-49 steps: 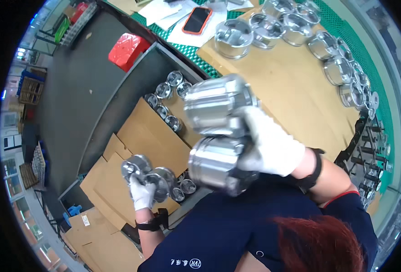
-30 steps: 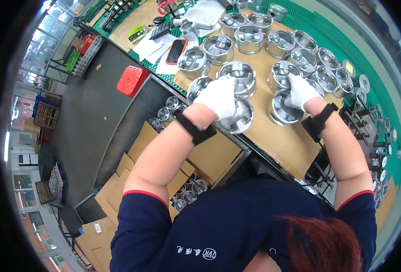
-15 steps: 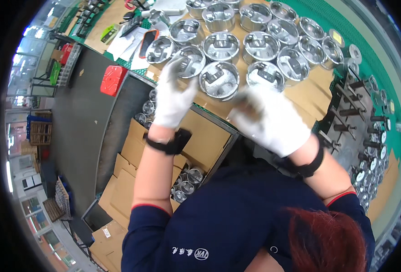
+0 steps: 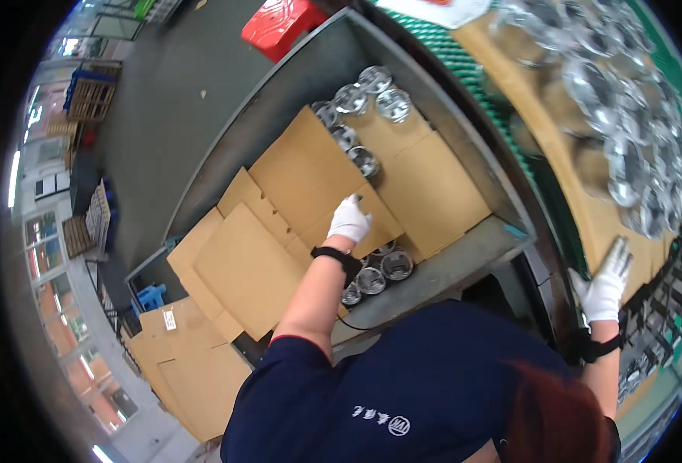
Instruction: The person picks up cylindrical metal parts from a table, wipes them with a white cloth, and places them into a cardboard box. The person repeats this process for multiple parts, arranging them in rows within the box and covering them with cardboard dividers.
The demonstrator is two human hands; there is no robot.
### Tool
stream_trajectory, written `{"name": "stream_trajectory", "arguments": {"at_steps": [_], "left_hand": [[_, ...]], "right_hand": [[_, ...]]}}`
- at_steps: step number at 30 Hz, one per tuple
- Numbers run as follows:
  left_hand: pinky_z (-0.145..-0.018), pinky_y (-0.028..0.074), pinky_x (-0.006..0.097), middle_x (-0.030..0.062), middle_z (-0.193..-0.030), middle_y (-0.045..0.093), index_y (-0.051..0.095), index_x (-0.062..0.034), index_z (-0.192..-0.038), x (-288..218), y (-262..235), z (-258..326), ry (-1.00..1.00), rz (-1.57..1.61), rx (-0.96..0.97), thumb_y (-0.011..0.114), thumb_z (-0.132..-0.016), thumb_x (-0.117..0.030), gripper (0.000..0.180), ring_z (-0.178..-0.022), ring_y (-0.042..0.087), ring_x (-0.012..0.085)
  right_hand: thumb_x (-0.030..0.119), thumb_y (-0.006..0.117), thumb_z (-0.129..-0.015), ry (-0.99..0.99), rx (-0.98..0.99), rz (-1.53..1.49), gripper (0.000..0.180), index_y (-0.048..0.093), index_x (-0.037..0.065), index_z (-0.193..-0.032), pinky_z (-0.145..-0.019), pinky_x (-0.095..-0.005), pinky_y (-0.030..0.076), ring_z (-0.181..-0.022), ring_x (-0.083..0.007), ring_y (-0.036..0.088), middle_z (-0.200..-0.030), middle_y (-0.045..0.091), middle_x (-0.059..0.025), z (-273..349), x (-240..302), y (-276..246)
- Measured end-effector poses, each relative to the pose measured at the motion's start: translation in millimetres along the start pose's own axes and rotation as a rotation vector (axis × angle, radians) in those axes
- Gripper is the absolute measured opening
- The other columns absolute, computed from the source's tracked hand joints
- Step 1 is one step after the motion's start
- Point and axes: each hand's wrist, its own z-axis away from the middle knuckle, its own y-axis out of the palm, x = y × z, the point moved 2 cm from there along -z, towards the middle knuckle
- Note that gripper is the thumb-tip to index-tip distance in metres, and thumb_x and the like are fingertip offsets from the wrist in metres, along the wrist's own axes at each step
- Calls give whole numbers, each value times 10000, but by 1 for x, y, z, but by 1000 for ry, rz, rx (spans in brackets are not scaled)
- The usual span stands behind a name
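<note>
Half a second ago both gloved hands were stretched over the rows of metal cylinders on the bench; now the view is turned to the person's left, and the hands are spread well apart. The left hand is now lowered into the grey metal bin, where it is laid on a cardboard sheet. The right hand has been left behind at the near edge of the brown-topped workbench, which is blurred.

Several overlapping brown cardboard sheets are seen lining the bin, and more flattened cardboard is stacked on the floor beside it at the lower left, one piece bearing a small white label. A red plastic crate is seen on the grey floor beyond the bin, and a blue pallet farther off.

The left hand's fingers are curled down onto the cardboard edge; whether the sheet is pinched or only touched cannot be told. The right hand is flat and open, fingers extended on the bench edge, with nothing grasped.

Shiny metal cylinders are seen uncovered at the far end of the bin, and a few more just below the left wrist, partly tucked under the cardboard
</note>
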Motion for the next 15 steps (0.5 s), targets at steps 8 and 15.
{"name": "stream_trajectory", "arguments": {"at_steps": [8,15], "left_hand": [[-889,532,473,213,-1315,560,552,-28,-1260,-2,-4,-121,264,-301,-153,699,-824,-169,482,-1029,630,393],[-1028,471,476,236,-1517,422,338,-86,-1533,-54,-6,-259,208,-328,-139,670,-896,-379,776,-1234,555,420]], "right_hand": [[340,888,-651,-37,74,-45,1360,-28,-88,-1560,-1254,-505,132,-1490,-509,138,-1613,93,-341,-9,-12,14],[285,874,-634,51,212,-1,1348,-31,-99,-1556,-1257,-475,97,-1505,-500,103,-1615,74,-347,2,-10,6]]}}
